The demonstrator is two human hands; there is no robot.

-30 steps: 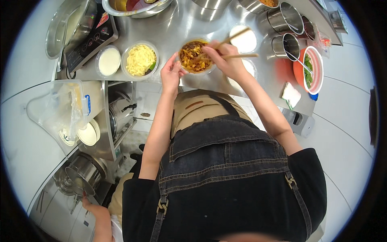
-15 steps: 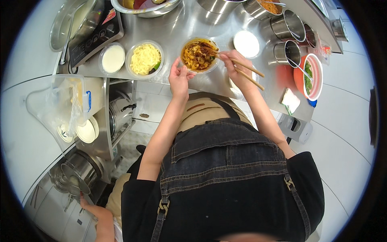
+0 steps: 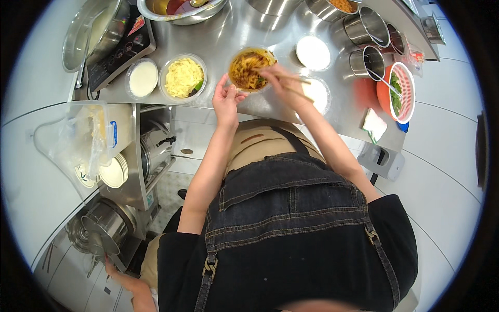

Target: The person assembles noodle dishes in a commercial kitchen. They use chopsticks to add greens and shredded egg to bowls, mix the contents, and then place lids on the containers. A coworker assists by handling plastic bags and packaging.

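Note:
A clear round plastic bowl (image 3: 230, 63) holds noodles (image 3: 253, 66) with dark brown sauce, standing near the counter's front edge. My left hand (image 3: 226, 105) grips the bowl's near left side, thumb and fingers at its rim. My right hand (image 3: 284, 87), blurred by motion, holds wooden chopsticks (image 3: 300, 79) with their tips down among the noodles. To the left of this bowl sits another clear bowl with plain yellow noodles (image 3: 183, 77) and a bit of green at its edge. Beside that is a tub of white liquid (image 3: 143, 78).
Two white round lids or tubs (image 3: 313, 52) lie to the right. Steel pots (image 3: 367, 62), an orange basket of greens (image 3: 395, 96) and a folded cloth (image 3: 374, 125) are farther right. An induction cooker (image 3: 120, 58) stands left; a co-worker's hand (image 3: 115, 273) is at a pot, lower left.
My right hand has moved left toward the bowl, bringing the chopsticks across it, and the noodles have shifted. A white round item behind that hand shows more now. My left hand keeps its grip.

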